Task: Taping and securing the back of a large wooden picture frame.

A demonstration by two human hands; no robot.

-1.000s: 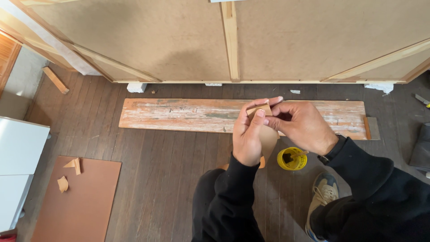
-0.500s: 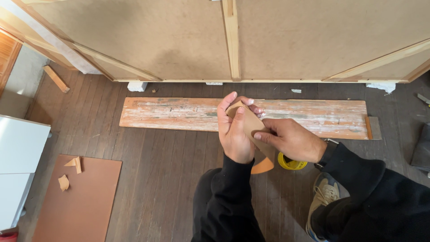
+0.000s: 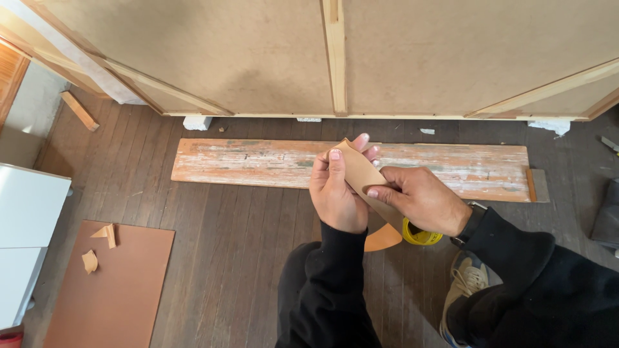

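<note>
Both hands clamped on tan leather strip [image 3: 363,177]: left hand [image 3: 336,196] grips top, right hand [image 3: 419,200] pinches mid, above worn plank [image 3: 258,161] w/ yellow tape roll [image 3: 422,235] on floor.

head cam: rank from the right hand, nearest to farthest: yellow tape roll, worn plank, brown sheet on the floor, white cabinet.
From the right hand:
1. Yellow tape roll, partly hidden just under the wrist.
2. Worn plank, on the floor just beyond the hands.
3. Brown sheet, lower left on the floor.
4. White cabinet, at the far left edge.
</note>
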